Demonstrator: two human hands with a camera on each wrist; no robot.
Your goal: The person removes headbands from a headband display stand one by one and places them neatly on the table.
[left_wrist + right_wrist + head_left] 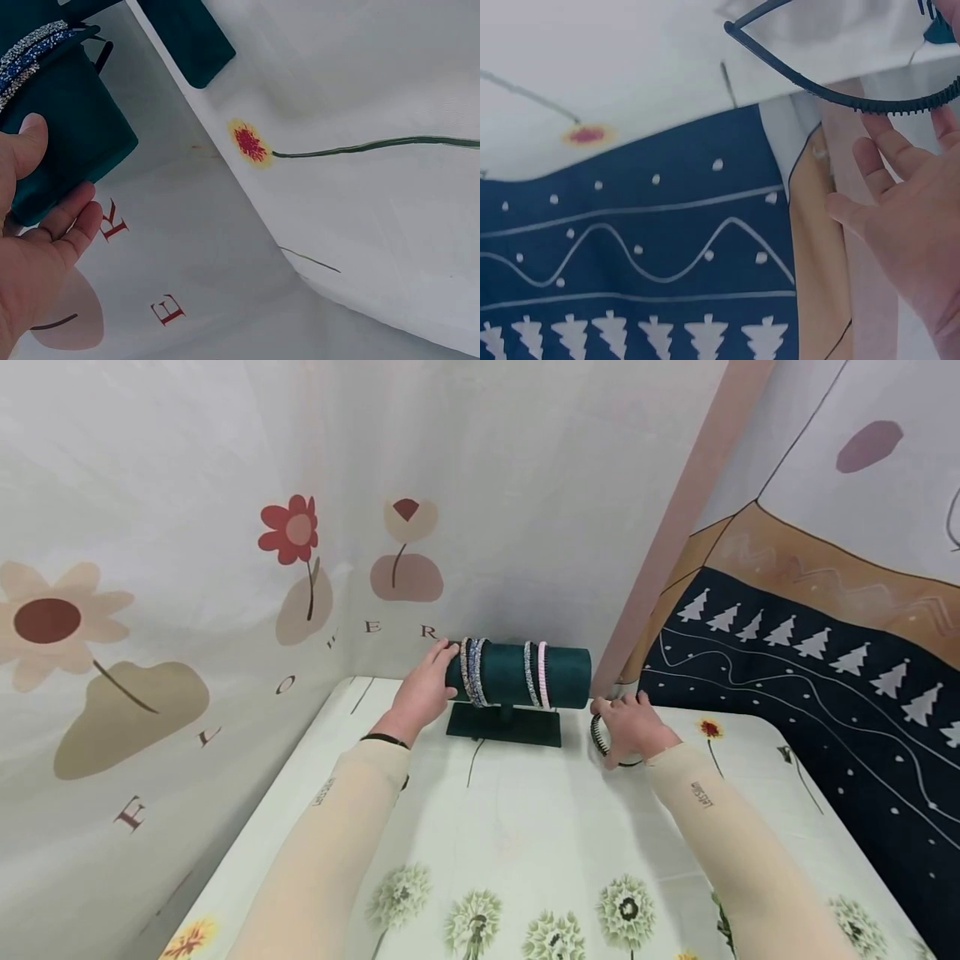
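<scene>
Currently, the R hand point(632, 727) is grasping a black band point(597, 737), a toothed hair hoop, w/ thumb on the near side & fingers on the far side. The band is just R of the stand, over the far part of the table point(517, 827); can't tell if it touches the cloth. The L hand point(426, 689) grips the L end of the stand's dark green roll point(506, 670), thumb on the front, other fingers wrapped round the end. The roll lies horiz. on a short post above a flat base point(502, 725) of the same color. Around it sit more hair bands: a gold one point(465, 670) & a blue/silver one point(477, 675) side by side near the L hand, then a gap, then a silver one point(529, 675) beside a pink one point(543, 677) toward the R end. Both arms wear cream sleeves point(315, 852); a thin dark cord point(386, 740) circles the L wrist. The table's white cloth has printed flowers. Behind hangs a pale curtain point(540, 485) w/ flowers & letters; at R, a navy cloth point(810, 727) w/ white trees.
</scene>
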